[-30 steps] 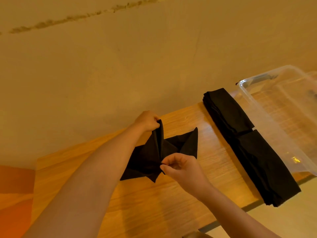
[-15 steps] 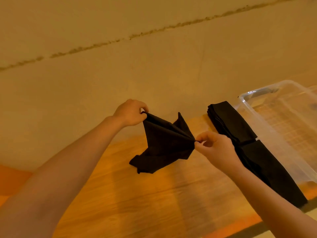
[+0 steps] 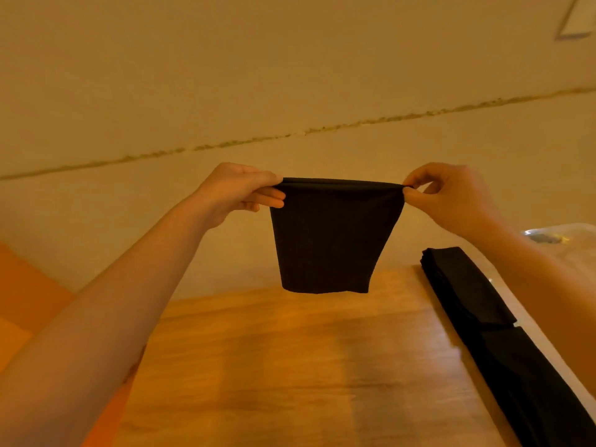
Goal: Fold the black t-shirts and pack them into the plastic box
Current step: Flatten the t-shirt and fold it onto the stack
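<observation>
A small black t-shirt (image 3: pixel 332 237) hangs flat in the air above the wooden table (image 3: pixel 290 366), stretched between both hands. My left hand (image 3: pixel 238 191) pinches its top left corner. My right hand (image 3: pixel 448 195) pinches the top right corner between thumb and fingers. Two folded black t-shirts (image 3: pixel 490 324) lie end to end along the table's right side. Beyond them, a corner of the clear plastic box (image 3: pixel 561 235) shows at the right edge, mostly hidden behind my right forearm.
A plain beige wall with a rough horizontal seam (image 3: pixel 290 135) rises behind the table. An orange surface (image 3: pixel 25 291) lies to the left, below the table's edge.
Both hands have lifted the black t-shirt off the table and spread apart, so the crumpled cloth now hangs flat between them. The view has tilted upward.
</observation>
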